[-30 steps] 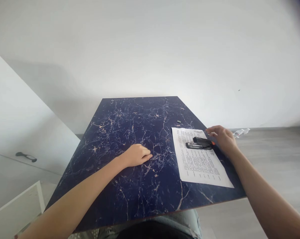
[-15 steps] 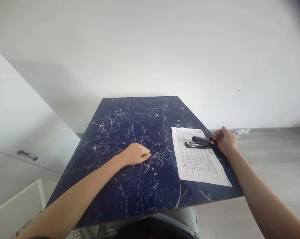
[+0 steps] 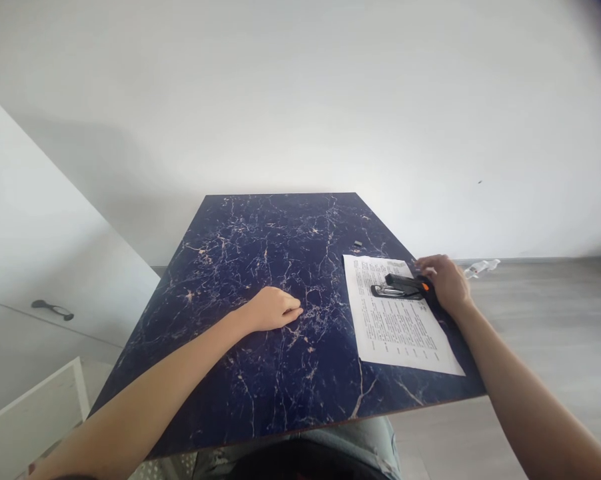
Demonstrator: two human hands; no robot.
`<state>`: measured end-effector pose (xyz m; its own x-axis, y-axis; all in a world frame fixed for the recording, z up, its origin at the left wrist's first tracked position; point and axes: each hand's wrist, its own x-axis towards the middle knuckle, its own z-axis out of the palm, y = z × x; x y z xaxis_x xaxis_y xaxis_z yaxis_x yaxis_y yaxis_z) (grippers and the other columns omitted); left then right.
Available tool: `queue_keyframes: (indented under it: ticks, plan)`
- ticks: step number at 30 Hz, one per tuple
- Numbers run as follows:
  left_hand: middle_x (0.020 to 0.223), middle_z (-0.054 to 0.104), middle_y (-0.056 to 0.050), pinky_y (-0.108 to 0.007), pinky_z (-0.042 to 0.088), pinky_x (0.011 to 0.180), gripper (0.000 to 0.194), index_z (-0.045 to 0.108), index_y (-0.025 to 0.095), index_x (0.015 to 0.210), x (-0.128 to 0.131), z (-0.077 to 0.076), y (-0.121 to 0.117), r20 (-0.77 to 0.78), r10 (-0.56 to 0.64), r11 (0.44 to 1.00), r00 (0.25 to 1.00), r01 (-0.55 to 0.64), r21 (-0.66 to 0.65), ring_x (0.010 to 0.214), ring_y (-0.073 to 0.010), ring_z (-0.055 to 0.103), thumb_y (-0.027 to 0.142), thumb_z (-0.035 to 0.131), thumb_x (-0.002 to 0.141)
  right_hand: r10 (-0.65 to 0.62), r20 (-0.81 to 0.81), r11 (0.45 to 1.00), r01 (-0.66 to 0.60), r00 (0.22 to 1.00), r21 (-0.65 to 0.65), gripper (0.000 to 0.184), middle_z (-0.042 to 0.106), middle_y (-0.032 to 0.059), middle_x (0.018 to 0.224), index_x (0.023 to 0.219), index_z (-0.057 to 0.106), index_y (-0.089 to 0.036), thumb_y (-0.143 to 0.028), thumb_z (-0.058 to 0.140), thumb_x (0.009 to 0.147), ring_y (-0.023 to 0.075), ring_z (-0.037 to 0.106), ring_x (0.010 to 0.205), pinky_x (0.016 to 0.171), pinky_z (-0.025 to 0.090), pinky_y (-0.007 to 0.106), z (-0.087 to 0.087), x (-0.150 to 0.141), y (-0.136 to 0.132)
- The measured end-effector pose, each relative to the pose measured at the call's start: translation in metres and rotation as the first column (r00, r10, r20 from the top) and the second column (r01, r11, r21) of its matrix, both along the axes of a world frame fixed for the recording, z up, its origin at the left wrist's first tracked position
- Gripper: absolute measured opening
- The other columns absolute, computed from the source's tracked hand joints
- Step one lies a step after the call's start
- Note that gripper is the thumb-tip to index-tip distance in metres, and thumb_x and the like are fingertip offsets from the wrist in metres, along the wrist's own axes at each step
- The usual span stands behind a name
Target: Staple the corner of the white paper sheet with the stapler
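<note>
On the right of the table lies a sheet of printed paper [image 3: 398,333], with a black stapler [image 3: 403,285] resting across its upper part. The stapler has an orange mark near its rear end. Beside that rear end, at the table's right edge, is my right hand [image 3: 445,283], its fingers partly stretched and apart. Nothing shows in it, and I cannot tell whether it touches the stapler. My left hand [image 3: 273,309] rests on the middle of the table, fingers curled in, with no object visible in it.
The table [image 3: 260,240] has a dark blue marbled top. A small dark green piece [image 3: 358,243] lies beyond the paper. White crumpled plastic [image 3: 483,268] is on the floor to the right. A white cabinet with a dark handle [image 3: 53,309] stands at left.
My right hand drew back and its fingers curled, then it moved forward again toward the stapler's rear and the fingers stretched out. The left hand, paper and stapler stay nearly still.
</note>
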<state>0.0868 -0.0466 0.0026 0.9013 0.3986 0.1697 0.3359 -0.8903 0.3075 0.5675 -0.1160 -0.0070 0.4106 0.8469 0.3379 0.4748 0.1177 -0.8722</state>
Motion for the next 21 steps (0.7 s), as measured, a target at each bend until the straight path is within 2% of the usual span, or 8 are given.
queue_keyframes:
  ticks: [3,4,6,10,21]
  plan:
    - [0.057,0.052,0.002,-0.028,0.032,0.058,0.044,0.041,0.019,0.064,0.0,-0.001,0.0,0.005,-0.001,1.0,1.0,0.001,0.003,0.051,-0.0117,0.043,0.034,0.046,0.105,0.27,0.135,0.963,-0.265,0.953,-0.055,0.054,0.069,0.0071,0.136,0.109,0.073,-0.028,-0.072,0.045,0.095,0.0332,0.059,0.131,0.114,0.044,0.05,0.008,-0.015,-0.004]
    - [0.057,0.051,0.002,-0.028,0.032,0.058,0.044,0.041,0.019,0.063,-0.001,-0.002,0.0,0.012,-0.003,1.0,1.0,0.003,0.0,0.05,-0.0116,0.043,0.034,0.046,0.105,0.36,0.182,0.932,-0.347,0.915,-0.1,0.053,0.067,0.0057,0.141,0.114,0.074,-0.029,-0.071,0.048,0.095,0.0335,0.057,0.136,0.119,0.041,0.05,0.01,-0.02,-0.004]
    - [0.056,0.051,0.002,-0.028,0.032,0.057,0.044,0.041,0.019,0.063,-0.001,-0.001,0.0,0.02,-0.007,1.0,1.0,0.007,-0.008,0.05,-0.0113,0.042,0.034,0.046,0.104,0.47,0.228,0.88,-0.433,0.853,-0.193,0.051,0.068,0.0047,0.141,0.118,0.077,-0.031,-0.07,0.054,0.094,0.0342,0.057,0.137,0.122,0.039,0.05,0.011,-0.025,-0.002]
    - [0.057,0.052,0.001,-0.029,0.032,0.057,0.043,0.042,0.019,0.063,-0.001,0.0,0.0,0.024,-0.007,1.0,1.0,0.007,-0.006,0.05,-0.0119,0.043,0.033,0.047,0.104,0.499,0.216,0.857,-0.442,0.839,-0.263,0.057,0.07,0.0039,0.138,0.123,0.077,-0.032,-0.073,0.049,0.096,0.0349,0.058,0.136,0.122,0.039,0.052,0.008,-0.025,0.001]
    - [0.058,0.052,0.002,-0.027,0.034,0.061,0.043,0.042,0.019,0.065,-0.001,0.0,-0.001,0.009,-0.001,1.0,1.0,0.001,-0.01,0.052,-0.0119,0.044,0.034,0.045,0.105,0.493,0.224,0.861,-0.435,0.84,-0.263,0.057,0.071,0.0038,0.137,0.123,0.077,-0.031,-0.073,0.048,0.097,0.0347,0.059,0.135,0.123,0.039,0.053,0.006,-0.021,0.001]
